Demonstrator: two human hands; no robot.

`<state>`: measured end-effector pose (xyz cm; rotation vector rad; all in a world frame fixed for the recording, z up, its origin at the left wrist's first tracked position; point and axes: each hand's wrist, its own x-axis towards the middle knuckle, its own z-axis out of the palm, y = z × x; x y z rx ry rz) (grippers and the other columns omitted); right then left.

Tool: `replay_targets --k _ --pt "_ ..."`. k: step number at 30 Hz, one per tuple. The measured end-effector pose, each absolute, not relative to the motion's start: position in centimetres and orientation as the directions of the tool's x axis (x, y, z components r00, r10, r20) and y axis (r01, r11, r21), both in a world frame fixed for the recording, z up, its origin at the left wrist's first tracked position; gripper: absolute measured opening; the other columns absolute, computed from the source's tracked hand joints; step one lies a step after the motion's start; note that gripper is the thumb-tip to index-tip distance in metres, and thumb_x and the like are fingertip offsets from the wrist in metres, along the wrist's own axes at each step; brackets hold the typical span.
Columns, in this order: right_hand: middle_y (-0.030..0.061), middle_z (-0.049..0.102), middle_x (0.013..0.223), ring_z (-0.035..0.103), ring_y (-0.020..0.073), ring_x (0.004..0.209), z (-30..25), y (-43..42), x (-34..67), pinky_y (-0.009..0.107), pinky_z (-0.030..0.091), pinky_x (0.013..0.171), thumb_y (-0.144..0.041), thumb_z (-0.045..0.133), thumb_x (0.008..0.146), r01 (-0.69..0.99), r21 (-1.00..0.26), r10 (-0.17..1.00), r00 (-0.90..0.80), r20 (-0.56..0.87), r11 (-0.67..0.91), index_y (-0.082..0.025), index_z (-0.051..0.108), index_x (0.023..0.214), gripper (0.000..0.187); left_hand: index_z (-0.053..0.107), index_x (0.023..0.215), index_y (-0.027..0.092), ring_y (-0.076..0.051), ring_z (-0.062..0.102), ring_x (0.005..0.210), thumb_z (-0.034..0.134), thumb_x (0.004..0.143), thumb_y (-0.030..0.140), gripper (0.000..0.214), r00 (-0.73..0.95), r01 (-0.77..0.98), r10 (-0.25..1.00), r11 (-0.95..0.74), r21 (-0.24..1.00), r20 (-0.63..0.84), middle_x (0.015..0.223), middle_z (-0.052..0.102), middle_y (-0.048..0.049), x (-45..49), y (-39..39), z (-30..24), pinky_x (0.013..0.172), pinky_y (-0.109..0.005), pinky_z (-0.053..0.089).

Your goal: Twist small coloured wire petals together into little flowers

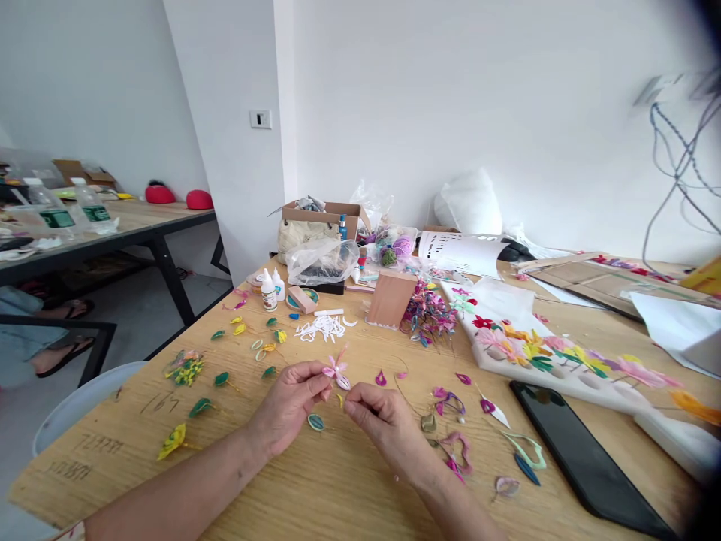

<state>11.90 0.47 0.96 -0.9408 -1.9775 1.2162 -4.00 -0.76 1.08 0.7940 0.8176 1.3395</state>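
Both hands meet at lower centre of frame, over the wooden worktop (315,488). Left hand (290,406): fingers pinched shut on a small pink flower (336,370), held just above the worktop w/ petals pointing up. Right hand (380,421): fingers closed in a tight pinch just right of the flower, tips nearly touching the left hand's; can't tell what's in the pinch, maybe a thin wire, too small to see. A teal leaf piece (315,422) lies on the worktop between the wrists. Loose petals & leaves scattered left and right of the hands. Black phone (574,451) flat at lower right. White foam board (563,368) w/ coloured flowers sits at centre right. Glue bottles (270,289) and white cut strips (324,327) further back, centre. Second table w/ water bottles (73,207) at upper left.
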Motion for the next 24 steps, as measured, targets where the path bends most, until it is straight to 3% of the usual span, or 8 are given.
replay_targets --k 7,15,20,24 --pt "-0.0054 0.036 0.056 0.033 0.0079 0.053 1.68 -0.27 11.44 0.018 0.027 0.049 -0.019 0.044 0.078 0.173 -0.936 0.819 -0.549 0.167 0.306 -0.017 0.046 0.061 0.017 0.066 0.059 0.015 -0.004 0.046 0.053 0.076 0.054 0.02 0.012 0.006 -0.471 0.995 0.094 0.877 -0.103 0.06 0.058 0.0037 -4.5 -1.12 1.83 0.051 -0.013 0.041" --pt "-0.0065 0.038 0.053 0.036 0.0061 0.05 1.91 -0.52 11.42 0.015 0.029 0.047 -0.019 0.048 0.079 0.231 -0.892 0.801 -0.563 0.203 0.388 -0.016 0.054 0.065 0.016 0.068 0.056 0.019 -0.009 0.058 0.059 0.081 0.038 0.015 0.022 -0.166 -0.537 0.958 0.113 0.836 -0.236 0.066 0.067 0.0027 -4.78 -0.86 1.43 0.054 -0.015 0.052" --pt "-0.0033 0.052 0.06 0.047 0.0082 0.058 1.75 -0.56 11.48 0.017 0.033 0.055 -0.02 0.047 0.082 0.419 -0.665 0.742 -0.592 0.315 0.617 -0.017 0.058 0.072 0.015 0.067 0.054 0.021 -0.008 0.059 0.056 0.082 0.031 0.014 0.028 -0.189 -0.568 0.942 0.125 0.813 -0.277 0.06 0.067 0.0051 -4.9 -0.81 1.4 0.052 -0.013 0.053" --pt "-0.0002 0.061 0.068 0.052 0.0117 0.066 1.7 -0.29 11.7 0.02 0.036 0.062 -0.024 0.043 0.085 0.514 -0.443 0.667 -0.666 0.335 0.735 -0.019 0.059 0.077 0.018 0.066 0.052 0.021 -0.008 0.059 0.055 0.081 0.035 0.015 0.024 -0.134 -0.566 0.961 0.126 0.815 -0.242 0.057 0.066 0.0056 -4.93 -0.99 1.65 0.052 -0.014 0.053"
